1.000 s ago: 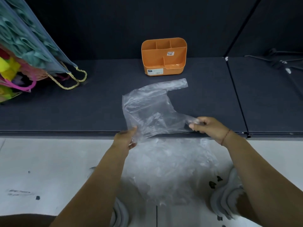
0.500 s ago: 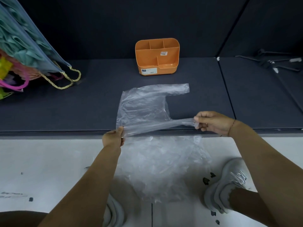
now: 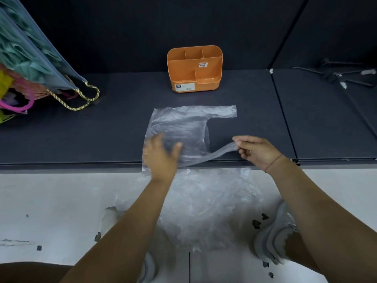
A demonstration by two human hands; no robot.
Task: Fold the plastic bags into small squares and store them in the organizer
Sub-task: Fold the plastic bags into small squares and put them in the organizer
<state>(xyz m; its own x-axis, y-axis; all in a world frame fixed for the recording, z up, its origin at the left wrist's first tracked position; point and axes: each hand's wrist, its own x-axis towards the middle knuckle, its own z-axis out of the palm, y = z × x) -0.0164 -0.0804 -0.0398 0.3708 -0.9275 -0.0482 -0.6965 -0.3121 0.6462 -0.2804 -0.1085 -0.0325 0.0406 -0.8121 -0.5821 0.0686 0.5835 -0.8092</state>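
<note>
My right hand (image 3: 257, 150) pinches a handle (image 3: 221, 153) of the bag (image 3: 183, 121), left hand (image 3: 159, 157) spread over it; uneven tugging could skew folds.

A dark, matte table (image 3: 61, 139) spans the width of the view, split by a thin seam (image 3: 284, 119) into panels. Behind it stands a dark wall (image 3: 142, 27), also panelled. Below the table's front edge lies a pale floor (image 3: 51, 201) with scattered dark marks. At far left leans a grey-blue bag (image 3: 40, 58) with gold rope handles (image 3: 81, 105); black hangers (image 3: 336, 75) lie at far right.
</note>
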